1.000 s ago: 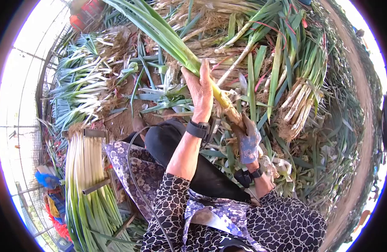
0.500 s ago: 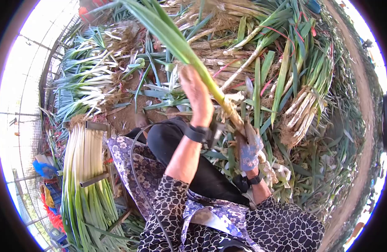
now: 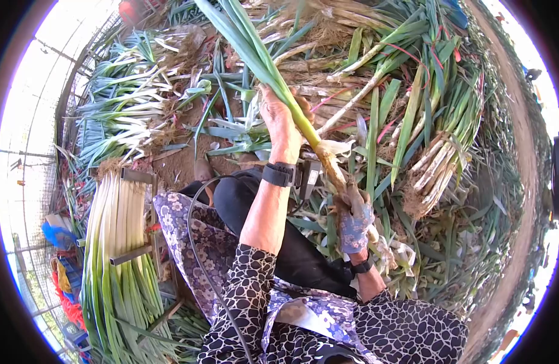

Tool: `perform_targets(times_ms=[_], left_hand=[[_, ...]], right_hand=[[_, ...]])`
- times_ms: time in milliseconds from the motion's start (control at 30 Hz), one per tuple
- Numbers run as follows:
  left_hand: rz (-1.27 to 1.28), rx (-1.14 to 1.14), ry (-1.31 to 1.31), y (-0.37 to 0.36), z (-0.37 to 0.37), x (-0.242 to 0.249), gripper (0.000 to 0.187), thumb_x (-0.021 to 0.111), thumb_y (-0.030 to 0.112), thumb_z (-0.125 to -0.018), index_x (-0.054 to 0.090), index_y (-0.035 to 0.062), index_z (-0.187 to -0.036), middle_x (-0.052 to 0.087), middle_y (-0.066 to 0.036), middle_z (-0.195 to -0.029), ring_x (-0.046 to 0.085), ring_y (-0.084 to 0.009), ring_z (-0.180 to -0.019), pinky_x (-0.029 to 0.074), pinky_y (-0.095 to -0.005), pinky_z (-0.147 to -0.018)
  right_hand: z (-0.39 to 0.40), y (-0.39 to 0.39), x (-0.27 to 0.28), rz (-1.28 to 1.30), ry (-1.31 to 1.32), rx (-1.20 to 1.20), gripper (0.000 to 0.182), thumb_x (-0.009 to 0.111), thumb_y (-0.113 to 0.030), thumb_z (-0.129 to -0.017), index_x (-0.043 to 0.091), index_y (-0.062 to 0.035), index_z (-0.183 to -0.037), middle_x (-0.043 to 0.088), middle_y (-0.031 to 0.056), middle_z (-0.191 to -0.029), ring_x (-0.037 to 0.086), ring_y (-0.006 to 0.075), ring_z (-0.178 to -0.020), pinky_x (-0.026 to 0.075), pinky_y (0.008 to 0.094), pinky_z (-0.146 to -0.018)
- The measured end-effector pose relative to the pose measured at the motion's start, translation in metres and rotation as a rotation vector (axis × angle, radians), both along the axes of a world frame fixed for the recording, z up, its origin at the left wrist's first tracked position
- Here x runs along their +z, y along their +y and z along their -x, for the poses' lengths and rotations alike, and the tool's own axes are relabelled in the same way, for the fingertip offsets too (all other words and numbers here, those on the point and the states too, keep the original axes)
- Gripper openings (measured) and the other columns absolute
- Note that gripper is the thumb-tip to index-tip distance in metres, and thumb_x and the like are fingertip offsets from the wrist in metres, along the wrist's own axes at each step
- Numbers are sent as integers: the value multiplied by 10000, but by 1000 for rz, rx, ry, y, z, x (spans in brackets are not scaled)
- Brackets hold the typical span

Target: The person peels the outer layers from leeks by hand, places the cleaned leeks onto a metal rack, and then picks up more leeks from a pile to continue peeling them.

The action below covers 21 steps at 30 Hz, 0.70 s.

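A long green leek (image 3: 304, 124) runs slantwise in front of me, leaves at the upper left and brownish root end at the lower right. My left hand (image 3: 282, 121), bare, is wrapped round its green stalk, with fingertips showing on the far side. My right hand (image 3: 355, 219), in a patterned glove with dirty fingers, grips the root end. A loose pale outer layer sticks out from the stalk between my hands. Part of the root end is hidden by the gloved fingers.
Cleaned leeks (image 3: 118, 242) lie in a metal rack at the lower left. Rows of white-stemmed leeks (image 3: 128, 112) lie on the ground at the upper left. Untrimmed bundles (image 3: 437, 164) lie at the right, among stripped leaves (image 3: 467, 224). A cable (image 3: 197, 258) hangs beside my left arm.
My left hand has closed round the stalk, where before it lay flatter along it. The leek's leafy end has shifted slightly right. The pale outer layer now sticks out more.
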<state>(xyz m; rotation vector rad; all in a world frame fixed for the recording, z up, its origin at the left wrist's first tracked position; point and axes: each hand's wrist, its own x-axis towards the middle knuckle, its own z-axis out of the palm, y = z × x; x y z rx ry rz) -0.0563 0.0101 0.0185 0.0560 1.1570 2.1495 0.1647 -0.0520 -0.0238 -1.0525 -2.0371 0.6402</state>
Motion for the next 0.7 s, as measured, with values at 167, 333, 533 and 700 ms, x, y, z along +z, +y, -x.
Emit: perform_targets(times_ms=[167,333,533,700], left_hand=[[-68,79,110,-2,-8,-6,493,378,515,-947,520,43,-921,578,-89,-641,564,-186,-493,483,-325,-462],[-164,116,247,-6,-21,-6,246,526,239,-945,495,55,-1106,578,-55,-872,586,-142,-710,528,-296,-639],[-260,-23,176,-15,-16,5,271,592,232,-910,510,47,-1089,563,-39,-862,577,-134,-707,516,-287,-609],[45,-70,-27,-11,2,17,483,458,563,-898,475,86,-820,496,-59,-578,494,-166,-441,442,-316,-422]], right_hand=[[3,4,4,151,-2,-57,332,675,-8,-759,601,-13,-1082,603,168,-924,611,331,-840,498,378,-728],[-5,15,-15,73,-12,-6,356,671,-26,-773,583,15,-1116,600,161,-929,602,292,-847,491,350,-732],[-7,3,-17,235,141,87,380,664,17,-754,564,34,-1120,599,156,-912,615,293,-798,502,344,-698],[-7,-6,-6,62,-39,113,426,678,33,-729,569,-2,-1139,612,155,-972,624,299,-808,508,332,-685]])
